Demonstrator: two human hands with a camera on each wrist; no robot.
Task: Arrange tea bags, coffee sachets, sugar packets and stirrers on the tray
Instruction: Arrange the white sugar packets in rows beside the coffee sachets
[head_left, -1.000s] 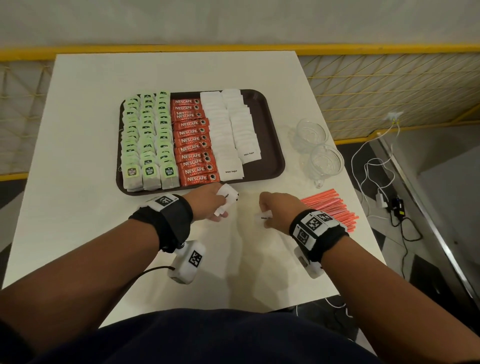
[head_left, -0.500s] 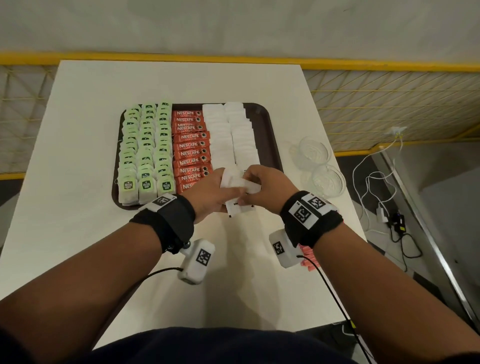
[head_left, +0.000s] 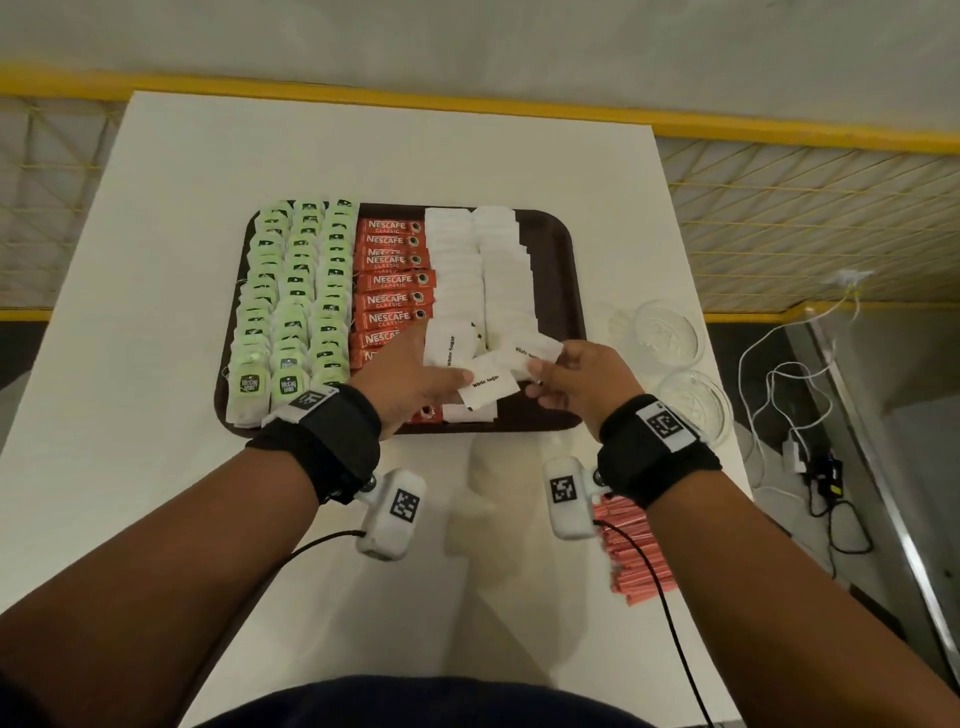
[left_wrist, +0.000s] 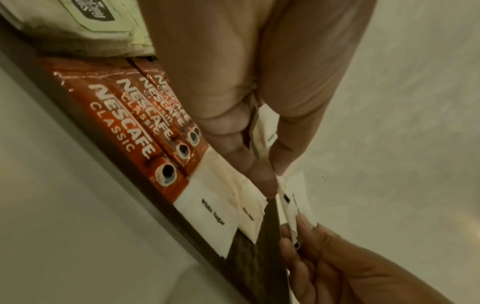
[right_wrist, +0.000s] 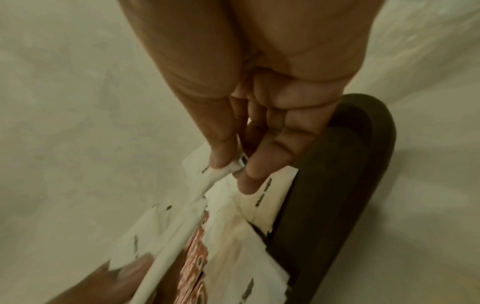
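A dark brown tray (head_left: 563, 260) holds rows of green tea bags (head_left: 291, 291), red coffee sachets (head_left: 392, 280) and white sugar packets (head_left: 501, 270). Both hands hover over its near edge. My left hand (head_left: 441, 382) pinches white sugar packets (head_left: 448, 347) between thumb and fingers; the pinch on a packet (left_wrist: 265, 131) shows in the left wrist view. My right hand (head_left: 545, 374) pinches another sugar packet (head_left: 527, 354) by its corner, thumb and forefinger closed on it (right_wrist: 226, 170). The packets overlap between the hands. Pink stirrers (head_left: 639, 556) lie on the table under my right forearm.
Two clear glass bowls (head_left: 670, 338) (head_left: 696, 408) stand on the white table (head_left: 156, 467) just right of the tray. The tray's right strip (head_left: 556, 322) is bare. Cables and a charger (head_left: 821, 473) lie on the floor beyond the table's right edge.
Both hands rose from the table in front of the tray and came together over its near edge, carrying sugar packets. The packets are now fanned out between the hands.
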